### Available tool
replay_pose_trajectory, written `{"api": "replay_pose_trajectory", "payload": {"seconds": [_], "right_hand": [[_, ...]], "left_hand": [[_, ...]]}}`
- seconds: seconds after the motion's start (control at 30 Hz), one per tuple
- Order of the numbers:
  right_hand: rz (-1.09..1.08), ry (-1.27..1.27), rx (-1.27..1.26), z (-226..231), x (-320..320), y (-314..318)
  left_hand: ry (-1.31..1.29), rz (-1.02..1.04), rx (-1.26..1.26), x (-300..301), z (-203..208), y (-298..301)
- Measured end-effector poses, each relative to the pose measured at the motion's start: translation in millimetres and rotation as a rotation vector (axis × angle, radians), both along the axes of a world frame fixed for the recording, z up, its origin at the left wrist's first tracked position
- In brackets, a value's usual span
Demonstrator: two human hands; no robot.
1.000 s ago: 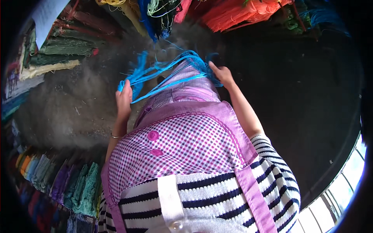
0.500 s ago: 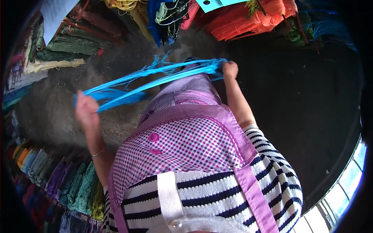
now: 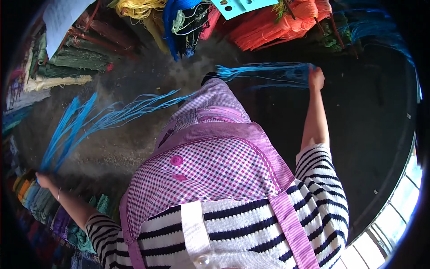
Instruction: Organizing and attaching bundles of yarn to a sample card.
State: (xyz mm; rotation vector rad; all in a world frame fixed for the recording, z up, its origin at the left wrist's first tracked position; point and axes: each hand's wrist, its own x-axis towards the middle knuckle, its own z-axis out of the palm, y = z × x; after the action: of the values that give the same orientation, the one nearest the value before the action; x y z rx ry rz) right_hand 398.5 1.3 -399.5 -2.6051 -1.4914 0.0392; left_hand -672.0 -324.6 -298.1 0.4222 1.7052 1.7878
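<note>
A bunch of bright blue yarn strands [image 3: 55, 138] trails from my left hand [image 3: 43, 180], which is closed on one end far out at the left. Its loose ends fan out in separate tails, one stretching toward the middle of the view. Out to the right, my right hand [image 3: 316, 79] grips a second bunch of blue yarn [image 3: 264, 67], its strands streaming left toward my apron. A gap above my apron [image 3: 210, 157] parts the two bunches. Both hands are raised wide to the sides, with the strands in the air over the dark floor.
Orange-red yarn hanks [image 3: 282, 29] hang on a rack ahead, beside yellow yarn [image 3: 141, 11] and a blue hank [image 3: 172, 31]. Green hanks [image 3: 78, 58] hang at the far left below a paper sheet [image 3: 65, 22]. Multicoloured hanks [image 3: 60, 219] line the lower left. Windows [image 3: 398, 210] edge the lower right.
My hands have swung apart, left hand outward and nearer, right hand outward to the right. The blue yarn that stretched between them now hangs as two separate bunches, one from each hand.
</note>
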Motion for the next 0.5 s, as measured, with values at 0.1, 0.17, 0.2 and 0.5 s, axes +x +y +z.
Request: {"api": "replay_pose_trajectory", "payload": {"seconds": [0.1,0.17,0.2,0.5], "right_hand": [[0.222,0.389,-0.226,57,-33,17],[0.261,1.137,-0.216,103,-84,9],[0.287,1.193,-0.298,118,-86,13],[0.727,1.077,-0.118,268,-218,4]], "left_hand": [[-0.434,-0.474,0.321,25,15,13],[-0.448,-0.509,0.406,108,15,63],[-0.427,-0.475,0.436,162,19,89],[-0.281,-1.186,0.463,418,-33,227]]}}
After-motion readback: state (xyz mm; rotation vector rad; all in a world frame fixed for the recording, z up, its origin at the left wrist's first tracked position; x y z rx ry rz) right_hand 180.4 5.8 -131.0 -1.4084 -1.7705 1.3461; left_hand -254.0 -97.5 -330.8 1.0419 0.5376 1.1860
